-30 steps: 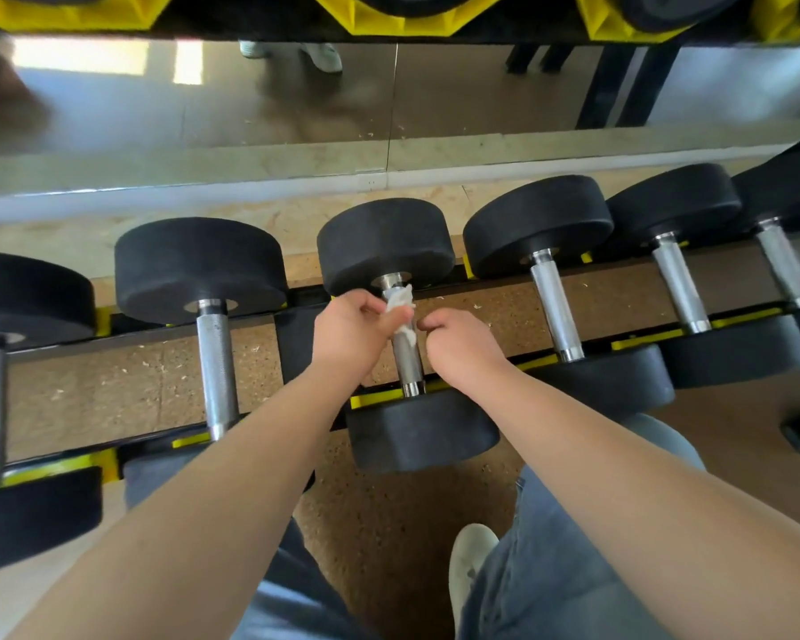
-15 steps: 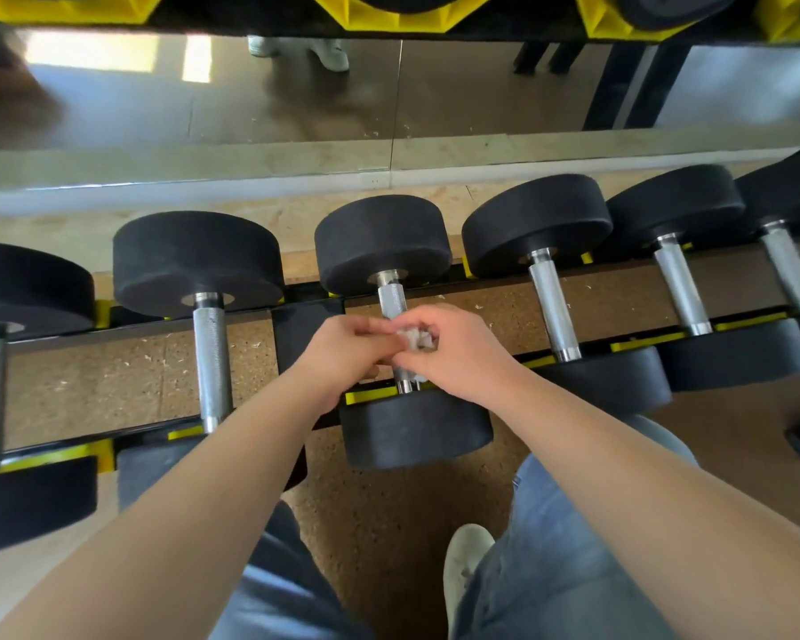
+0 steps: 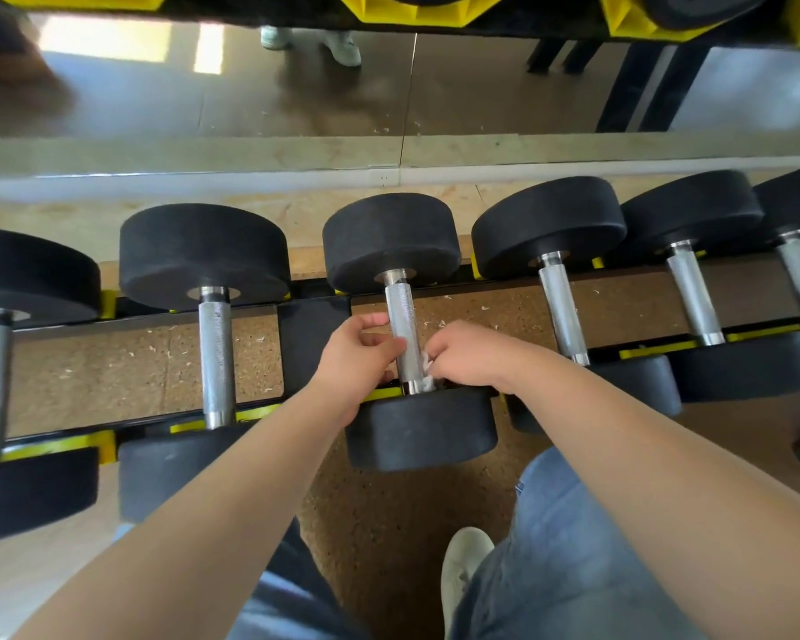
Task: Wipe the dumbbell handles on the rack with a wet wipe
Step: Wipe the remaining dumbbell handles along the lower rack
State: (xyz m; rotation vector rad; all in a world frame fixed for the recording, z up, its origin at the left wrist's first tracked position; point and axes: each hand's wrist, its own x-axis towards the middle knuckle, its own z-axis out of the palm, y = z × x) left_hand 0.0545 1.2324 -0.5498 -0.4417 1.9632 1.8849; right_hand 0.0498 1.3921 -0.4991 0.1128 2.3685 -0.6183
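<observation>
Handle (image 3: 402, 316) runs 12–6 o'clock. My right hand (image 3: 469, 358) pinches the wet wipe (image 3: 428, 366) at its 6 end; my left hand (image 3: 359, 351) grips the handle from 9. Next stroke likely toward 12.

Wet wipe (image 3: 428, 366) mostly hidden under right hand (image 3: 467, 358); leftmost dumbbell (image 3: 19, 279) cut by edge.

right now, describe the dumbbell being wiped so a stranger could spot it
Find the black-and-yellow rack below the mirror; take the third dumbbell from the left. Only its handle is held: left hand gripping it, right hand pinching a white wipe.
</observation>
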